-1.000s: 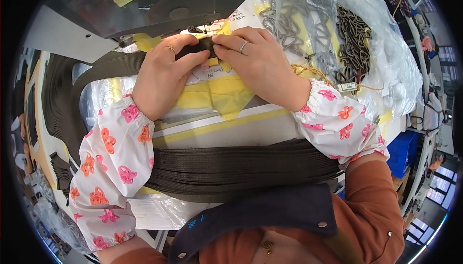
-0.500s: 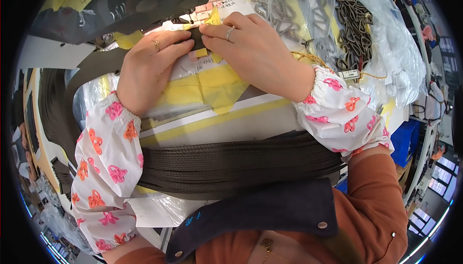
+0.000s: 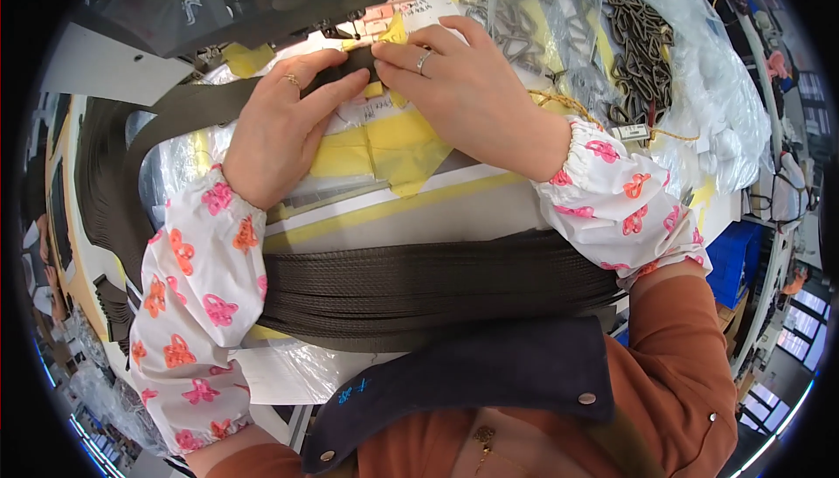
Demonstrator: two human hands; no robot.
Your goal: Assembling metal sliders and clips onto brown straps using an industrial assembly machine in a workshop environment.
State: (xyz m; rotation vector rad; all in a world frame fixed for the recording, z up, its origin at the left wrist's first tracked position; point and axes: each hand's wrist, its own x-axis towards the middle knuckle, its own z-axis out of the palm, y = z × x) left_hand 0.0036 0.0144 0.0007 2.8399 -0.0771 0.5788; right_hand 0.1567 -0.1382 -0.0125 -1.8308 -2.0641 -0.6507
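Note:
My left hand [image 3: 278, 124] and my right hand [image 3: 476, 98] meet below the dark head of a sewing machine [image 3: 249, 10]. Between their fingertips is a dark olive webbing strap [image 3: 205, 104], which runs leftward and curls down into a stack of webbing [image 3: 100, 181]. The left fingers press on the strap with the thumb near its lower edge. Thumb and fingers of the right hand pinch its end from the other side. The fingers partly hide that end. Yellow tape [image 3: 371, 150] covers the work surface just below both hands.
A thick bundle of dark webbing [image 3: 437, 281] lies across the table edge in front of me. To the upper right, dark metal buckles [image 3: 642, 54] sit in clear plastic bagging [image 3: 730, 120]. A blue bin [image 3: 732, 264] stands at the right.
My left hand has shifted a little to the right, and more of the strap shows stretched out to its left. The right hand has moved slightly rightward, still pinching the strap.

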